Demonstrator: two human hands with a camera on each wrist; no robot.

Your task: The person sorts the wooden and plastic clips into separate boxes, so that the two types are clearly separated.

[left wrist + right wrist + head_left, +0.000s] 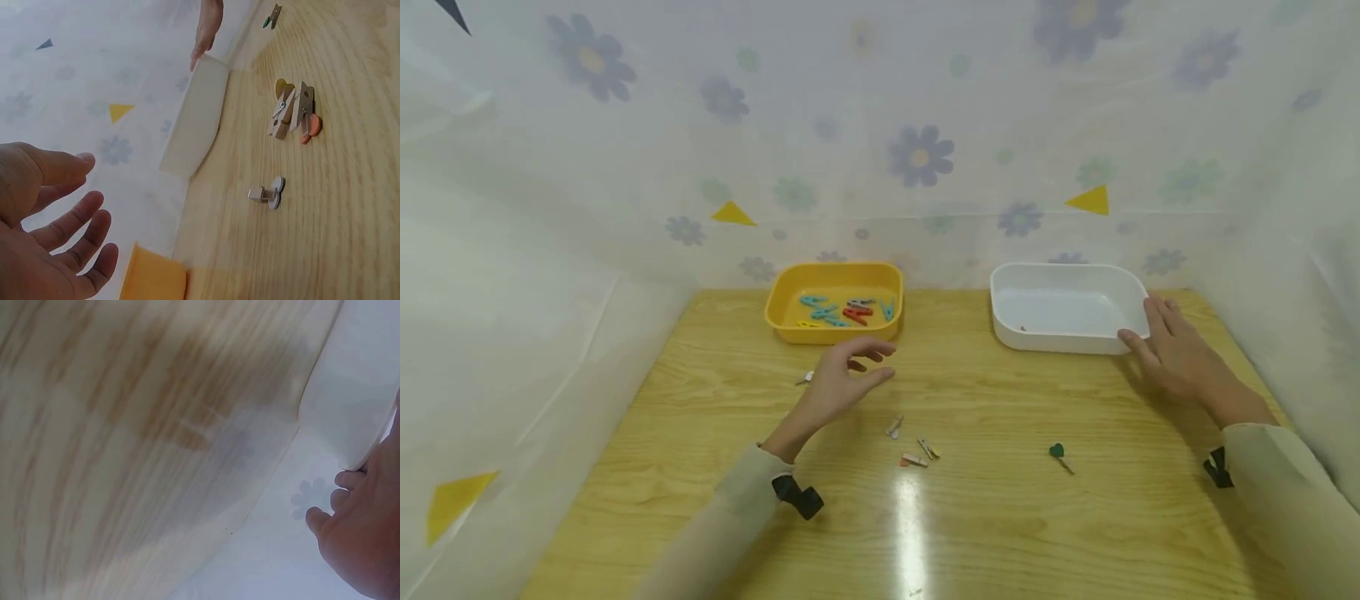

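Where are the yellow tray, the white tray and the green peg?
yellow tray (833, 336), head view, on its front wall.
white tray (1048, 340), head view, on its front wall.
green peg (1057, 451), head view, on its green head.

Yellow tray (782, 312), white tray (1060, 340)

Left hand (44, 231) open above table, wooden clothespins (292, 111), possibly white tray (195, 119) beyond

White tray (1067, 333) sits upright, nearly empty, on the table's far right.
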